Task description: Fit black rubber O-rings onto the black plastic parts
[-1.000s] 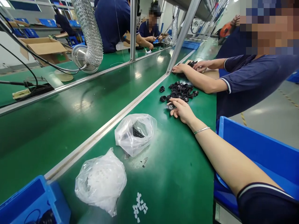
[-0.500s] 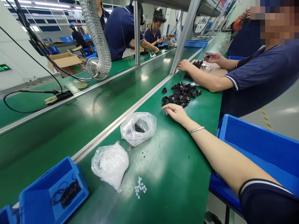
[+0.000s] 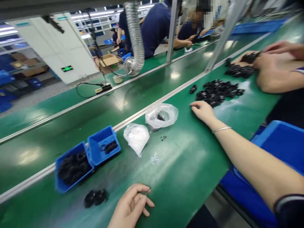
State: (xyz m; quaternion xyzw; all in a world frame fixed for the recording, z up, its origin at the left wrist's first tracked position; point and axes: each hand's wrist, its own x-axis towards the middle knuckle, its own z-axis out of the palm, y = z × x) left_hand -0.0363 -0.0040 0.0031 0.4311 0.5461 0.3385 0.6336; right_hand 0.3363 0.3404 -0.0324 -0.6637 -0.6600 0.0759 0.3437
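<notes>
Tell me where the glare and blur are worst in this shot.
In the head view, pale ceiling-light glare streaks the glossy green conveyor belt; motion blur softens the heap of black ring-shaped parts, merging their edges; the bare hand at the bottom edge is also soft, and its fingers are hard to separate.

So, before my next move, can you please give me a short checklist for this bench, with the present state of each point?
Right hand empty, resting on the green belt beside the pile of black ring parts: ok.
Left hand empty, beside two black parts: ok.
Room in the fuller blue bin: not ok, heaped with black rings.
Room in the other blue bin: ok, only a few rings.
Clear bag of white pieces closed: cannot tell.
</notes>
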